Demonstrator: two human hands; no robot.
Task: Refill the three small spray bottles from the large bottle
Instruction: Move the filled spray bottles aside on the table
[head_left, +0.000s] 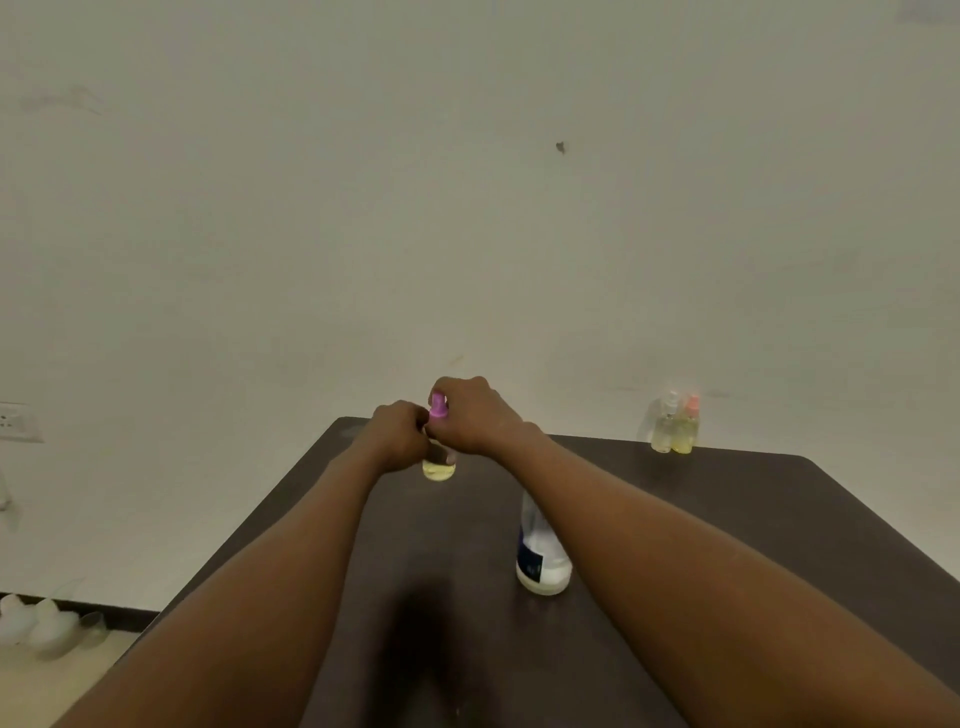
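Pink-capped spray bottle (439, 457): left hand (400, 436) grips its body, right hand (470, 415) pinches the cap (438, 406), above the table (727, 519).

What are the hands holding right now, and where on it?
One small spray bottle: the left hand grips its body, the right hand grips its pink cap.

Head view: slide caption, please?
Left hand grips a small clear bottle of yellow liquid, right hand its pink spray cap; large white bottle, two small spray bottles nearby.
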